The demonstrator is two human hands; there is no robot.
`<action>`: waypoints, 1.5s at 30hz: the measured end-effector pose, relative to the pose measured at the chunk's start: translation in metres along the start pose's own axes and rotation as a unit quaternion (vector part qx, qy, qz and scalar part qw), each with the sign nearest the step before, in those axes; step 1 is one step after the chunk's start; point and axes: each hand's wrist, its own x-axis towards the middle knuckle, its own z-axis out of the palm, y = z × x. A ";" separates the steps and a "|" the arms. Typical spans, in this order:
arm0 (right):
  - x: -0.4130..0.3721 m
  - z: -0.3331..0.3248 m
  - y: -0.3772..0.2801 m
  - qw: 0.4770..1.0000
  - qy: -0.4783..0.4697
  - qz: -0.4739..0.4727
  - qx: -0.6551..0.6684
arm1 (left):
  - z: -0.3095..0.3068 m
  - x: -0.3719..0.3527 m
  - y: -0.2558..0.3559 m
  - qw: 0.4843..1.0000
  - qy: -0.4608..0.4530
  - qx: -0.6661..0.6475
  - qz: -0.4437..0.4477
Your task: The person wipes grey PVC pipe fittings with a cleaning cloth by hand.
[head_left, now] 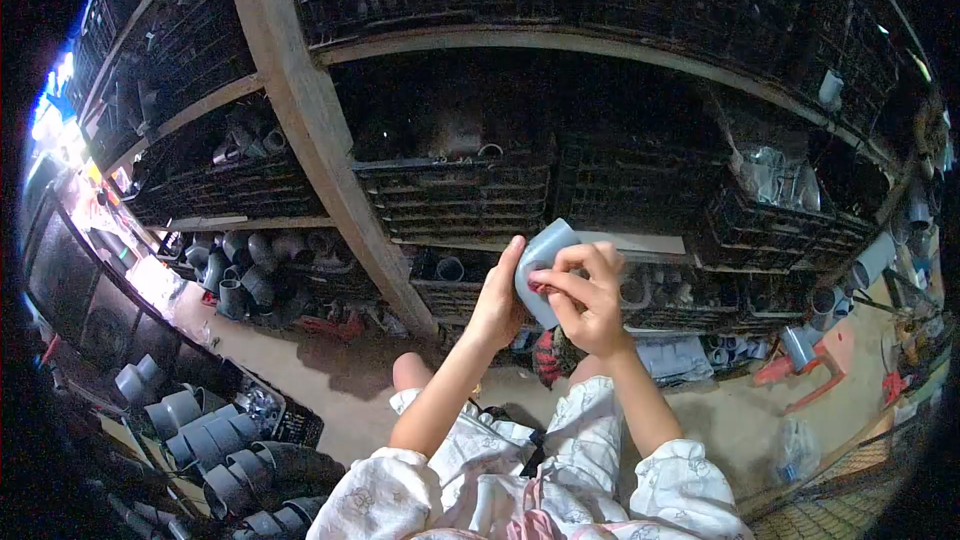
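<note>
A grey plastic pipe elbow [553,240] is held up in front of the shelves, tilted. My left hand [499,302] is closed around its left side, with the thumb pointing up along it. On the right, my right hand [592,302] is pinched, fingertips against the face of the elbow. A small dark red bit [538,286] shows at those fingertips; its kind is too small to make out. The fingers of my right hand hide part of the elbow.
Black plastic crates [455,200] fill the wooden shelves ahead. A wooden post [305,110] slants down at left. Grey pipe fittings [215,435] lie in rows at lower left. A red plastic stool [825,365] lies at right. Clear plastic bags [780,180] sit in a crate.
</note>
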 end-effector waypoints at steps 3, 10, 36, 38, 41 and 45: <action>-0.006 0.001 -0.007 0.998 -0.026 -0.043 0.043 | 0.007 -0.013 -0.003 0.965 0.073 0.155 0.197; -0.046 0.013 0.007 0.978 0.168 0.052 0.112 | 0.008 -0.034 -0.006 0.988 0.076 0.046 0.125; -0.159 -0.085 0.014 0.768 0.324 0.522 0.178 | -0.044 0.104 0.195 0.581 0.225 0.585 0.520; -0.172 -0.089 0.013 0.736 0.380 0.531 0.180 | -0.056 0.131 0.204 0.366 0.234 0.724 0.536; -0.182 -0.097 0.002 0.696 0.387 0.573 0.192 | -0.088 0.167 0.223 0.127 0.150 0.912 0.360; -0.215 -0.115 -0.010 0.700 0.314 0.610 0.199 | -0.126 0.194 0.214 0.224 0.215 0.862 0.401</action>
